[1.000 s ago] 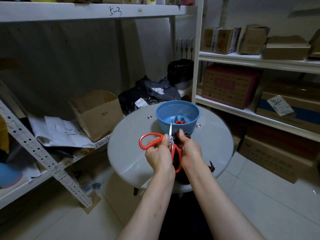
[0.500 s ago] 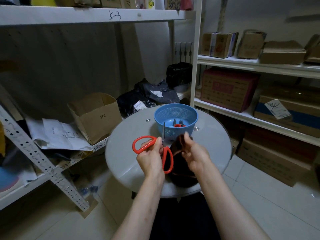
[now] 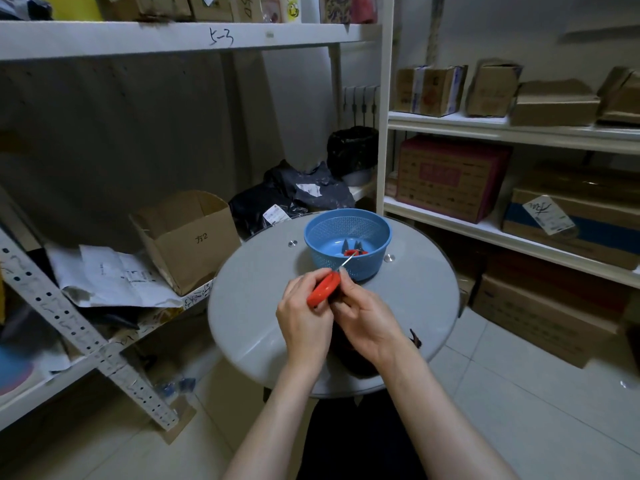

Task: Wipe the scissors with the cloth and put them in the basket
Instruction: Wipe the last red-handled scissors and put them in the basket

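On the left an open box [image 3: 188,237] stood on a low shelf, and "方2" was written by hand on its side. On the edge of the top shelf [image 3: 104,39] I could read "5-3" in marker.

At the round table [image 3: 249,306] the left hand [image 3: 304,317] gripped the scissors [image 3: 323,289] by the red handles, with the fingers curled round them. I think it held them so to keep the thin blade away from the body and free for wiping. The tip pointed toward the basket.

The right hand [image 3: 367,320] was closed on the dark cloth [image 3: 349,362] and pinched it against the scissors near the pivot. Most of the cloth lay below the hand on the table.

The blue basket [image 3: 367,268] stood just behind the hands, probably placed near for an easy drop. Inside it lay something with a red part, too small to name.

Further right, a carton [image 3: 595,237] carried a white label, but I could not read its writing.
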